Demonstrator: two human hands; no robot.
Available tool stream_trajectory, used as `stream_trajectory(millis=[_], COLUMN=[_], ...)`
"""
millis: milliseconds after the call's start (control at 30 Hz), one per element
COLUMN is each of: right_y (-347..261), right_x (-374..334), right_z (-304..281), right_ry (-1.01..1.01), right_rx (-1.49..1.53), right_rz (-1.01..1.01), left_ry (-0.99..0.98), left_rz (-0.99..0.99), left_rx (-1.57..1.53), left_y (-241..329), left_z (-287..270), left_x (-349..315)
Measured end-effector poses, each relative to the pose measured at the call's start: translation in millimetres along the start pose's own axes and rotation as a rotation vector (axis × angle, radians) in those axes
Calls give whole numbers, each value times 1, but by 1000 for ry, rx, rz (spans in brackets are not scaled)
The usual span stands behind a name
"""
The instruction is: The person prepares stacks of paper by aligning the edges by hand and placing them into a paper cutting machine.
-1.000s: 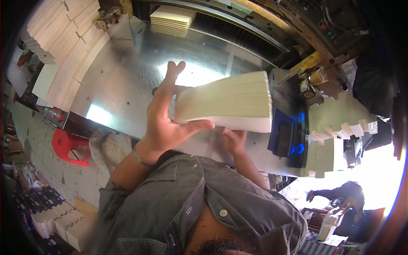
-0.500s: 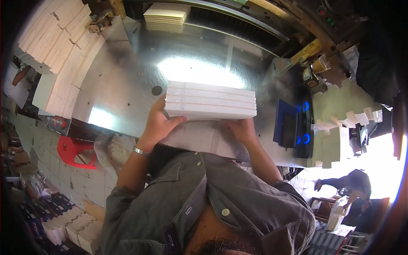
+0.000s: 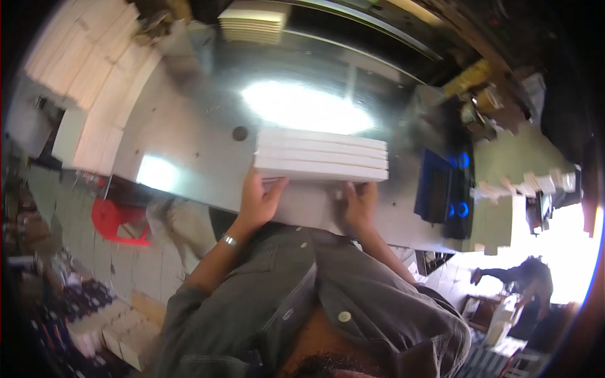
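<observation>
Head view: your left hand (image 3: 257, 206) and right hand (image 3: 360, 208) have their fingers (image 3: 277, 187) clamped on the lower corners of the white paper-block stack (image 3: 321, 157) mid-frame, probably heavy and apt to slip between layers, best gripped squarely at both ends.

White stack (image 3: 321, 153), layered side now in view

Paper stack (image 3: 321, 154) left of panel (image 3: 435, 186)
</observation>
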State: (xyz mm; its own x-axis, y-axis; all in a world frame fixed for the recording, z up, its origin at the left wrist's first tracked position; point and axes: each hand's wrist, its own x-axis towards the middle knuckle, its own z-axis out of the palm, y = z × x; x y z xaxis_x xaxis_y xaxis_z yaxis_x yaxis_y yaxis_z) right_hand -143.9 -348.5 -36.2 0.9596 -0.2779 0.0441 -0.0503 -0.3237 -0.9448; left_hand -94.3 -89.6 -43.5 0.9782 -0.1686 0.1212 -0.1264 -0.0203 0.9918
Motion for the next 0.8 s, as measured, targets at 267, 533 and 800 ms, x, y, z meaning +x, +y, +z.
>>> stream_trajectory(millis=[267,533,800], right_y=[-21,-17,-24], right_x=[-4,-2,-1], right_z=[5,11,8], right_ry=[145,93,80], right_rx=[204,176,116], right_rz=[42,-76,-101], left_ry=[40,82,58], left_rz=[189,222,203], left_rx=[85,46,77], left_y=[8,14,12], left_z=[5,4,2], left_x=[8,11,12])
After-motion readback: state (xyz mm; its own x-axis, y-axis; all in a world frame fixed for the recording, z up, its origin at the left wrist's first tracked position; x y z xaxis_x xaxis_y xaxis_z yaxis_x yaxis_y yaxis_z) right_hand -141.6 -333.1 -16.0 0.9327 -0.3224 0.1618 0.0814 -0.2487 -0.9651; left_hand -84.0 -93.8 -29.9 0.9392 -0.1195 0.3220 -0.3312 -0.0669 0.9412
